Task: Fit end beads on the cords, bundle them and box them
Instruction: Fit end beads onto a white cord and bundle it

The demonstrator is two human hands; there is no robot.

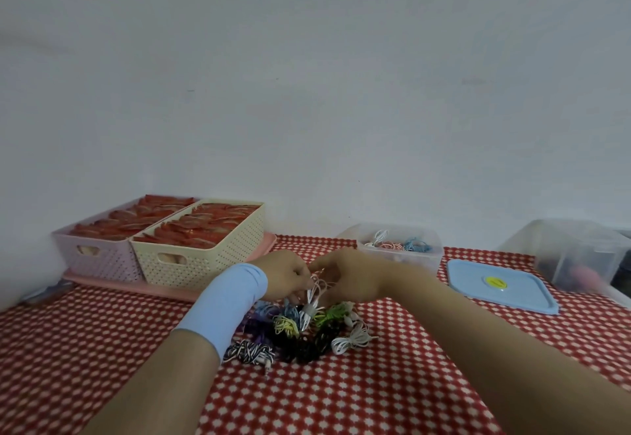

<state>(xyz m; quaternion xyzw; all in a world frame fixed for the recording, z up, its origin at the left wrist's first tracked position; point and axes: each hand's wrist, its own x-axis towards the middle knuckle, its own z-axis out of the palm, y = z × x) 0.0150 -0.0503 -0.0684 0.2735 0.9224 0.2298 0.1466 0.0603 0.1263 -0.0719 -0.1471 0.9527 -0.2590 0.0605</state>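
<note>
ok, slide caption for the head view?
Left hand and right hand pinch a pale cord over a pile of coloured bundles on checked cloth.

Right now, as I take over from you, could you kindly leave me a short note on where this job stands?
Left hand and right hand: both pinch one pink-white cord above the pile of coloured bundles; its bead is too blurred to tell.
Things: that pile lies on the checked cloth; clear box beyond it to the right, open, blue lid beside it.
Done: a few bundles in the box.
Left: finish this cord, box the pile.
</note>
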